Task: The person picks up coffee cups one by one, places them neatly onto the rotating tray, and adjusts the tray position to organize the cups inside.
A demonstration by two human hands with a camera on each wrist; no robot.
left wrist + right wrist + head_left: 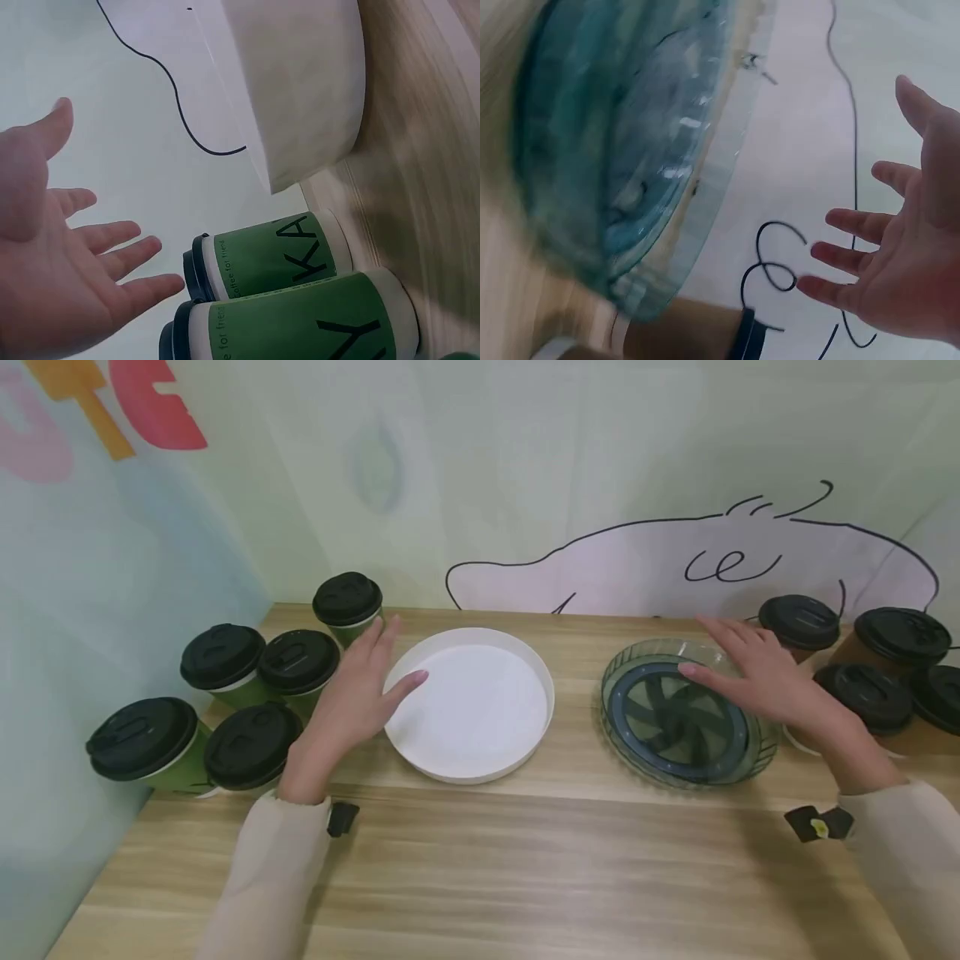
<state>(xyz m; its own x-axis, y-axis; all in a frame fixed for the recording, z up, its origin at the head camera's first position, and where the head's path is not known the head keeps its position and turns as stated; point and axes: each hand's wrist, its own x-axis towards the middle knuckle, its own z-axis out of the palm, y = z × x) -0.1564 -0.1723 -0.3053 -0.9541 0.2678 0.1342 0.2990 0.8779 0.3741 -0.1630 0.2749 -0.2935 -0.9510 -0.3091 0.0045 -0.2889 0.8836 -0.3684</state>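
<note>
My left hand (351, 693) is held up with its fingers spread, between the green cups and a round white tray (472, 710). It holds nothing; in the left wrist view its palm (60, 285) is bare. Over the right side of a clear ribbed glass-like dish (763, 760) hovers my right hand (772, 681), fingers extended and thumb apart. A blue ring-shaped piece with dark curved blades (675, 718) shows within that dish. Several green paper cups (277, 255) with black lids stand left of the tray. Brown cups (682, 330) with black lids stand beyond my right hand.
The wooden table (525, 868) meets a pale printed wall cloth (570, 468) at its back edge and on the left. The green cups form a close group at left. Brown lidded cups (900, 639) crowd the right edge.
</note>
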